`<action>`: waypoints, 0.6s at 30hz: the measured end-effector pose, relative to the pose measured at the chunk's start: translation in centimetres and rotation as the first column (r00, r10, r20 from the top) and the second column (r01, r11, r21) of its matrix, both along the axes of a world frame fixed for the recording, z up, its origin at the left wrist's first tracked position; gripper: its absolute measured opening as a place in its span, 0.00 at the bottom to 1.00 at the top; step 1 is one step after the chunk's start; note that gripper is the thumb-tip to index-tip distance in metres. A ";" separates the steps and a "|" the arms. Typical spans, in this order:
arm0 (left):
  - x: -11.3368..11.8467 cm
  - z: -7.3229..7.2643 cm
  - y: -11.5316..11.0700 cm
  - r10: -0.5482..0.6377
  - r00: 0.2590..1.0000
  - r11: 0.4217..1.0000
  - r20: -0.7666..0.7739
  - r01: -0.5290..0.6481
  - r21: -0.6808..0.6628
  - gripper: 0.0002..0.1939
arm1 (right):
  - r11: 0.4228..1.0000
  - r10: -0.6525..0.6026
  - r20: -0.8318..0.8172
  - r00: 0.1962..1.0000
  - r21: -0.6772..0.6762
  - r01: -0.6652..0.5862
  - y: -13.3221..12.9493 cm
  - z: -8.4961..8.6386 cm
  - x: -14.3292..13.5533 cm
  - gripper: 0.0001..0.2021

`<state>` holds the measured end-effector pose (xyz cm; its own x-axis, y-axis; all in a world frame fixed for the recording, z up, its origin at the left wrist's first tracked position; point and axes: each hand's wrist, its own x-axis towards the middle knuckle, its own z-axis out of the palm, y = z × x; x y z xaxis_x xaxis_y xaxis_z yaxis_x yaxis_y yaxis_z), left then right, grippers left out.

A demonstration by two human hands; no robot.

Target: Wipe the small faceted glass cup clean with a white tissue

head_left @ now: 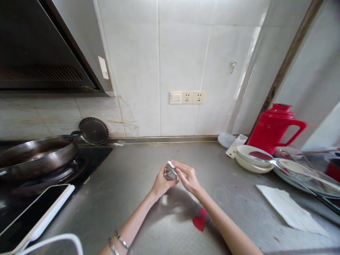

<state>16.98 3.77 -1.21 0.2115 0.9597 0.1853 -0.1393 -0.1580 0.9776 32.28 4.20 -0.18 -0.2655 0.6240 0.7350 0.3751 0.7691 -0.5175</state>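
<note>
Over the middle of the steel counter, my left hand (160,182) is closed around a small roundish grey object (171,172) with shiny, faceted-looking sides; its exact kind is not clear. My right hand (189,176) meets it from the right, fingers bent together at its upper edge. A bit of white material (170,163) shows at the top of the object, by the right fingertips. What the right fingers pinch is mostly hidden. A red scrap (200,219) lies on the counter below my right forearm.
To the left, a metal pan (39,152) sits on the black stove, with a phone (37,216) and white cable in front. On the right are a red thermos jug (273,129), stacked white bowls (253,166), plates with utensils, and a white paper napkin (290,209).
</note>
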 end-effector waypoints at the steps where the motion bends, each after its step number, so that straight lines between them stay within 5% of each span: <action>1: 0.0 -0.2 0.1 0.005 1.000 1.000 -0.003 -0.005 -0.010 0.34 | 1.000 0.006 0.005 1.000 0.029 -0.006 -0.1 0.0 0.0 0.16; 7: 0.4 -1.9 0.6 -0.010 1.000 0.994 -0.018 0.012 0.113 0.32 | 0.970 0.111 0.129 0.985 0.201 -0.135 -0.8 0.0 -0.7 0.18; 14: 0.4 -1.2 0.0 0.034 0.998 0.997 -0.058 -0.030 0.067 0.35 | 0.999 -0.033 -0.060 0.998 0.010 0.034 0.0 -0.5 -0.3 0.16; 18: -0.1 -0.9 0.5 0.043 0.999 0.996 -0.014 -0.042 0.073 0.33 | 0.995 -0.023 -0.096 0.995 0.091 0.031 -0.4 -0.5 -0.3 0.14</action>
